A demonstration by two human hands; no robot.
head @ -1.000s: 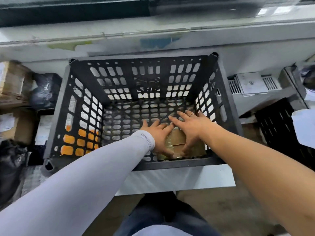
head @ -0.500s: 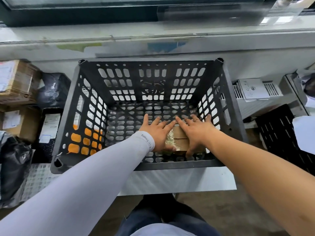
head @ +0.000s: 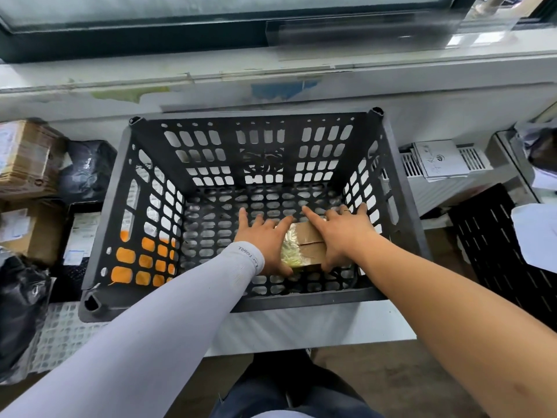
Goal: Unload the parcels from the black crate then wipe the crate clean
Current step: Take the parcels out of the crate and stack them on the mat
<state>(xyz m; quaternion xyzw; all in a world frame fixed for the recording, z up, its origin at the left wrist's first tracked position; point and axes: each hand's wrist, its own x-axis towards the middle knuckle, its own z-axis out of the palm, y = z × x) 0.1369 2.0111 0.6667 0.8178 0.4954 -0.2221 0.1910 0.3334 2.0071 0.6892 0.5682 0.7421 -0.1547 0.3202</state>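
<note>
Black crate [head: 401,188] on the white bench edge below the window, near-empty: one cardboard parcel [head: 307,245] on the perforated floor, near-right corner, tape glare on its left half. Left hand [head: 265,239], grey sleeve to the wrist, flat against the parcel's left side, fingers spread and pointing away, thumb hooked at the near corner. Right hand [head: 340,233] mirrored on the right side, fingers splayed and straight, ring on one finger, thumb down at the near edge. Pressing inward from both sides rather than wrapped round it; contact under the box hidden, so lift-off from the floor not confirmable. Step in hand, by judgement: unloading, probably the last parcel; wipe not started, no cloth in sight. Next move calls for a squeeze firm enough to beat slick tape, then a straight lift clear of the near wall before swinging left towards the stacked brown boxes [head: 27,164] and black poly bags [head: 87,170]. Risk: slipping from a flat-palm clamp.
</note>
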